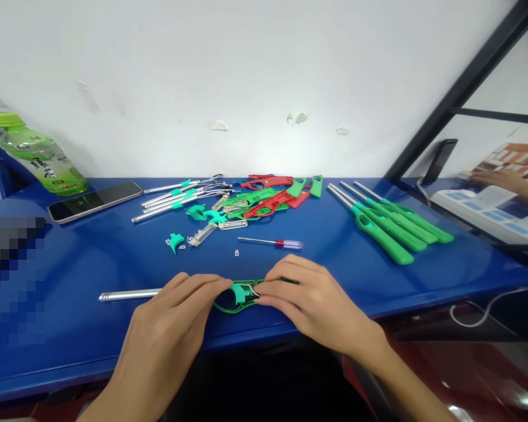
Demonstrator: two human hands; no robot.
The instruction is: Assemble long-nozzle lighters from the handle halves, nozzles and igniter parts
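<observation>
At the table's front edge lies an opened green lighter casing (229, 308), with a silver metal tube (127, 295) running out to the left. A teal trigger (237, 293) sits in the casing's loop. My left hand (171, 316) is closed over the joint of tube and casing, its fingertips beside the trigger. My right hand (312, 299) pinches at the casing's right part, where thin wires (251, 291) and a small dark piece show at the fingertips. The rest of the handle is hidden under my right fingers.
Behind lie a screwdriver (275, 242), a loose teal trigger (175, 241), metal tubes (171, 205) with wires, and red and green casing halves (268, 202). Several assembled green lighters (387, 234) lie right. A phone (95, 201) and green bottle (39, 155) are left. A white wall stands behind.
</observation>
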